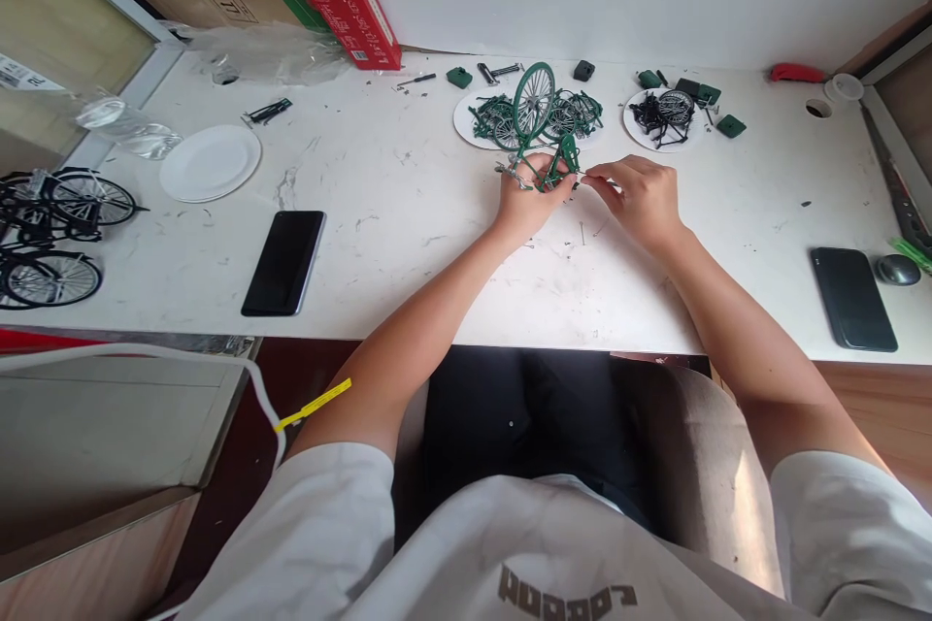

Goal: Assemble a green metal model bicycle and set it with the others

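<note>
My left hand (530, 199) is closed around a green miniature bicycle (534, 107), with one spoked wheel pointing away from me and silver handlebar-like parts at its left. Close to the bicycle's right side, my right hand (641, 194) pinches a small thin piece (581, 177) whose tip meets the green frame; its exact kind is too small to tell. Several thin metal pins (582, 233) lie on the table below my hands. Just beyond the bicycle, a white plate (464, 124) carries more green bicycle parts (582, 114).
Black parts fill another plate (662, 144) at the right. Finished-looking black miniature bicycles (54, 277) stand far left, near a bare white plate (211, 165). Phones lie left (283, 262) and right (853, 299). A red box (360, 19) and a screwdriver (416, 80) are at the back.
</note>
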Demonstrator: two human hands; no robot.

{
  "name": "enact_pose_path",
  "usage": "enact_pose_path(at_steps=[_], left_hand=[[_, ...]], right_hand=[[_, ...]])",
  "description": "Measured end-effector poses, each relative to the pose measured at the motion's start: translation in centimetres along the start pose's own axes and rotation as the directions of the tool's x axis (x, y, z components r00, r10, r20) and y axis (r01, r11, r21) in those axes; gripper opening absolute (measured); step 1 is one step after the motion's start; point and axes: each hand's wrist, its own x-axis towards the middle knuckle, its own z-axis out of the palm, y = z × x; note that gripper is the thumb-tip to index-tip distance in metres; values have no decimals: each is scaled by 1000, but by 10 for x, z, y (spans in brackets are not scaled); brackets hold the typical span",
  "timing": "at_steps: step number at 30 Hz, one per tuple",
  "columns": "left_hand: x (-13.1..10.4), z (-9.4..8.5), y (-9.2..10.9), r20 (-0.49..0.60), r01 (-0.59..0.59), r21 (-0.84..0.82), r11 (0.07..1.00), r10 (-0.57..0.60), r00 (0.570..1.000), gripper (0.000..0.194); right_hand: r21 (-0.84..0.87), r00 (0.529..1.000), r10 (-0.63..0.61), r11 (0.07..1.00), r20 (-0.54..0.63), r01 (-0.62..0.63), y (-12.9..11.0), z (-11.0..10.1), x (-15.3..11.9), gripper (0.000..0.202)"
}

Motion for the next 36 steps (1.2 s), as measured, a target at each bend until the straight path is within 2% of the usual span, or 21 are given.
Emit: enact_pose_path(at_steps=[10, 15, 21, 25, 31, 36], left_hand=[[-2, -2, 4, 28, 20, -22, 1000, -20, 999, 12], [-2, -1, 6, 35, 51, -46, 998, -49, 998, 13], [-4, 0, 12, 90, 81, -66, 994, -75, 993, 13], [-5, -1, 16, 129, 94, -96, 991, -81, 988, 12], [-4, -2, 20, 109, 113, -90, 989, -103, 989, 11], [-1, -3, 17, 88, 137, -99, 986, -128, 988, 14]], right_hand=[[-80, 999, 28, 996, -27, -30, -3, 8, -1, 38], [-70, 997, 52, 996, -52, -56, -3, 11, -1, 56], [40, 990, 134, 990, -51, -132, -8, 7, 2, 80], [95, 986, 163, 983, -25, -160, -14, 4, 2, 87], [238, 979, 200, 950, 39, -203, -25, -1, 2, 91], [392, 967, 251, 887, 36, -245, -32, 6, 1, 82]])
